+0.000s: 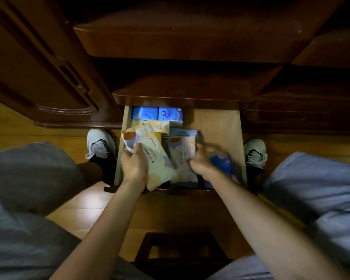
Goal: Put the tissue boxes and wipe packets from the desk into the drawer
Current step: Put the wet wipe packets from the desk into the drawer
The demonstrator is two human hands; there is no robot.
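Open drawer point(216, 126) below us. Our left grip point(134, 165) clamps a cream wipe packet point(150, 152), tilted over the drawer's left side. Right grip point(200, 162) rests on a second packet point(183, 158) lying inside; its closure we cannot tell. Blue tissue boxes point(157, 113) at back.

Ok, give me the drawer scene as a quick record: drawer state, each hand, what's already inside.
drawer: open, bare wood on its right side
left hand: grips a cream wipe packet, tilted over the drawer's left part
right hand: rests on a second cream packet lying in the drawer; grip unclear
at back: blue tissue boxes
right of right hand: blurred blue packet
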